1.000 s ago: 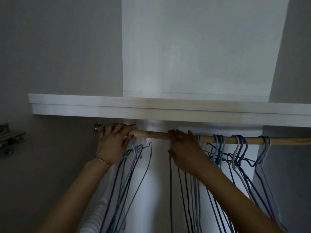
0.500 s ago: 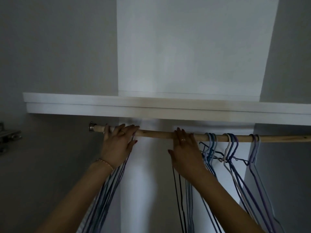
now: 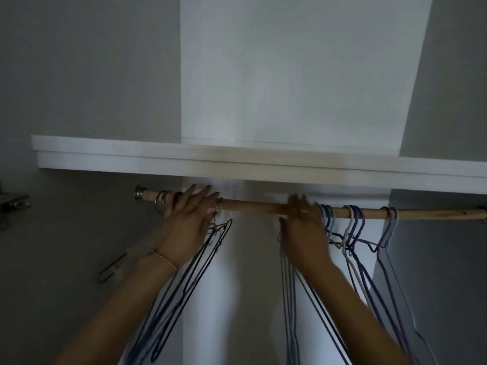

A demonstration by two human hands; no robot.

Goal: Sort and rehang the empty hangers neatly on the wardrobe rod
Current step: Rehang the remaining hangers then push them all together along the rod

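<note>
Flanking hands (image 3: 188,219), bunched hangers (image 3: 353,227) on rod (image 3: 253,206)

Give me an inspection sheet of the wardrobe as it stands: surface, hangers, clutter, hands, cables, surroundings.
Surface: wooden rod runs level under a white shelf, bare between the two hands.
Job's things: left bunch of wire hangers hangs under the left hand; middle bunch hangs under the right hand; hooked hangers sit on the rod to the right in loose, uneven clusters.
Clutter: nothing seen.
Hands: left hand lies over the rod near its metal end; right hand lies over the rod mid-span. Grip unclear, blurred.
Cables: nothing seen.
Surroundings: grey walls; metal hinge at far left.
</note>
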